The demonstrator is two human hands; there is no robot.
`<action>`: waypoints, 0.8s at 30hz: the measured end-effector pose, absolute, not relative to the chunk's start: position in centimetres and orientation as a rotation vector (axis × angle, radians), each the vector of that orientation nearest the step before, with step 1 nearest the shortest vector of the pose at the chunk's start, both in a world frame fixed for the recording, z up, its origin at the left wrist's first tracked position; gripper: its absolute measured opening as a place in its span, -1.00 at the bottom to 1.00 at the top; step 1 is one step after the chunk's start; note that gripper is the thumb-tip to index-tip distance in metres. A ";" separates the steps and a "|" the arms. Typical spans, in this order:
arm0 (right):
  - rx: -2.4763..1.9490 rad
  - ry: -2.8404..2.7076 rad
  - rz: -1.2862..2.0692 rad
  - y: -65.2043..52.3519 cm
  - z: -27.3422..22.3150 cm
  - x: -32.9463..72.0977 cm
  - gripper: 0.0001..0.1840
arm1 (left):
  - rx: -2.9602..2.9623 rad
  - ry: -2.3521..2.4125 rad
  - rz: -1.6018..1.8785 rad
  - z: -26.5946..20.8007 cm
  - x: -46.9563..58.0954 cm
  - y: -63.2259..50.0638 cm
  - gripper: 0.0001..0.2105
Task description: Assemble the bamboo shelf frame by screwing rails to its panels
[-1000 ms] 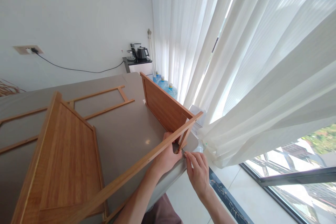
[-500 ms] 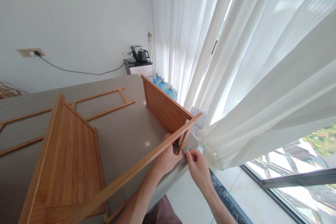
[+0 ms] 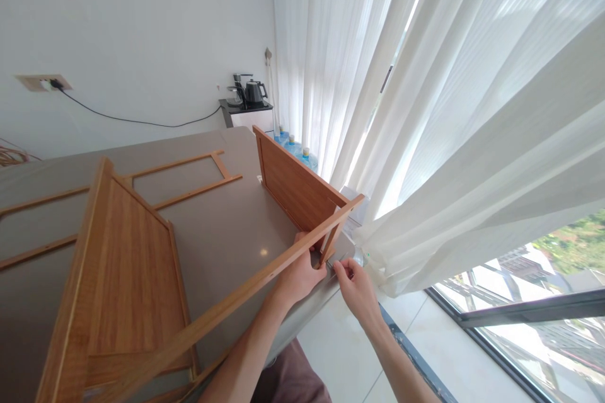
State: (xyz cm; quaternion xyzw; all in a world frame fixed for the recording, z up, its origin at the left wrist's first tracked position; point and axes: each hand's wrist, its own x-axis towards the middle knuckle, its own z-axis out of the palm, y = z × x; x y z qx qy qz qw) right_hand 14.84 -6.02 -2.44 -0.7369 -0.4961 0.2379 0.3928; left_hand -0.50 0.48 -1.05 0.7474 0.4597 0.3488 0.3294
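A wooden side frame [image 3: 265, 274] runs slanting across the view, joined at its far end to an upright wooden shelf panel [image 3: 297, 179]. At that corner my left hand [image 3: 299, 277] is closed around the frame's lower end, its fingertips partly hidden behind the wood. My right hand [image 3: 350, 277] pinches a thin metal hex key, mostly hidden by the fingers, against the outer side of the same corner. A second wooden shelf panel [image 3: 137, 277] stands on edge at the left, meeting the near part of the frame.
Another ladder-like wooden frame [image 3: 198, 192] lies flat on the grey-covered table [image 3: 227, 233]. Beyond the table are a small cabinet with a black kettle [image 3: 255, 93] and several blue water bottles [image 3: 293, 146]. White curtains [image 3: 425, 138] hang close on the right.
The view has tilted slightly, so the scene sits a little higher. Both hands stay at the same corner; my right fingers have turned a little around the hex key.
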 end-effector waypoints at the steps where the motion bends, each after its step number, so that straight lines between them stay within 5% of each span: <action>1: -1.870 -1.268 0.601 -5.9 -2.5 14.9 -0.53 | 1.955 1.207 0.911 -1.0 -0.5 0.5 -0.62; 24: -1.556 -1.672 0.001 -7.2 -4.6 14.4 -0.86 | 1.928 1.232 0.917 -0.6 -0.5 0.4 -0.65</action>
